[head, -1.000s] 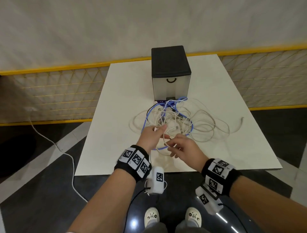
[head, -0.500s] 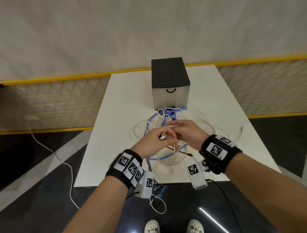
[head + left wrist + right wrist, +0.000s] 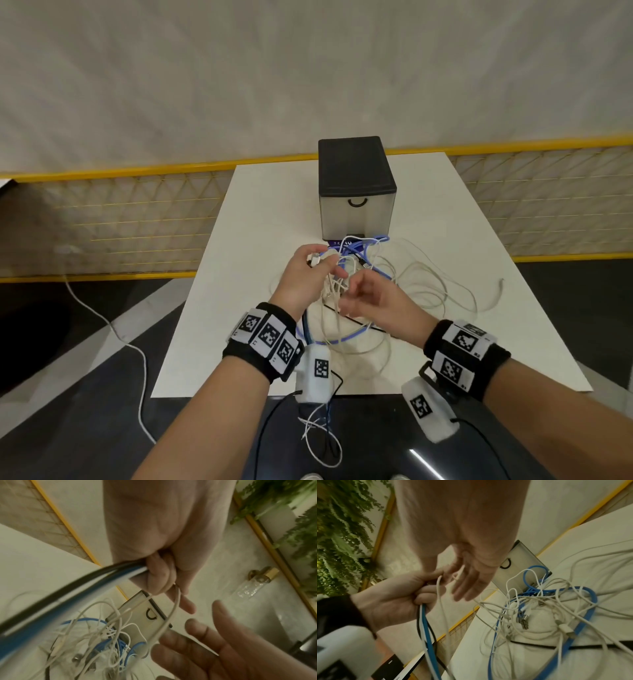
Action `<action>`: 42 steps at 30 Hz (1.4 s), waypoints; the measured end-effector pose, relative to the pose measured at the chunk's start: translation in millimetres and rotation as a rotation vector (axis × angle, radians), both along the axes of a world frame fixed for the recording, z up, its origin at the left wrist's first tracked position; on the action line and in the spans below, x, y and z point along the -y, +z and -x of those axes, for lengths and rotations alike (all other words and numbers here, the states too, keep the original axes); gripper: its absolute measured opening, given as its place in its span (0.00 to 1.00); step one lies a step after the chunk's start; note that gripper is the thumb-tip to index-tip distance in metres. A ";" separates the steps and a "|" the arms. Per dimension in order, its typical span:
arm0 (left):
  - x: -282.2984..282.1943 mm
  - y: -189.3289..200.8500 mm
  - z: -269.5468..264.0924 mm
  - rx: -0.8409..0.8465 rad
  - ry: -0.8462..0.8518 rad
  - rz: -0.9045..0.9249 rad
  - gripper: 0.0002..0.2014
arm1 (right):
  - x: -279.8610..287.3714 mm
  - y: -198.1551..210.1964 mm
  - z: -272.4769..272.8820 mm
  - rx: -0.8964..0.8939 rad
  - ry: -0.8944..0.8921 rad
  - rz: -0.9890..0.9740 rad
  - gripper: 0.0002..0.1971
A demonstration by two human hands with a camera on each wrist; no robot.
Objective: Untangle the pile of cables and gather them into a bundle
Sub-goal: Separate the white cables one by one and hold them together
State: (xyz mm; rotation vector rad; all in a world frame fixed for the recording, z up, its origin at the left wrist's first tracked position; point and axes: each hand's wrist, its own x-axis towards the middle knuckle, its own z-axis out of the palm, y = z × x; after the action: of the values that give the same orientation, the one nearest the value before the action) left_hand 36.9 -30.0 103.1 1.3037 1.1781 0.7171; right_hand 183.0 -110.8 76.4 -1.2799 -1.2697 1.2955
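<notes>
A tangle of white, blue and black cables lies on the white table in front of a drawer box. My left hand is raised over the tangle's left side. In the left wrist view its fist grips a bunch of black, blue and white cables. Those strands hang off the near table edge. My right hand hovers just right of it with its fingers straight and holding nothing. A thin white cable loops from the left fist past the right fingertips.
A black-topped drawer box stands behind the tangle. Loose grey-white loops spread toward the table's right side. A yellow mesh fence runs behind the table, and another white cable trails on the dark floor at left.
My hands were joined over the tangle half a second ago and have parted. The left has lifted its bunch up and left; the right has drawn back toward me.
</notes>
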 end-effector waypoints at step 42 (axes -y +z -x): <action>3.6 37.4 24.6 0.049 -0.108 -0.347 0.15 | -20.6 6.7 6.3 0.258 -0.109 -0.147 0.10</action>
State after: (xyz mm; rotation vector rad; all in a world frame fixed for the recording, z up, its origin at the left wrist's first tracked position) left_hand 12.3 -33.6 140.5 1.6143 0.9623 0.8958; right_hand 176.6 -90.2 83.1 -1.4219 -1.4244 0.9641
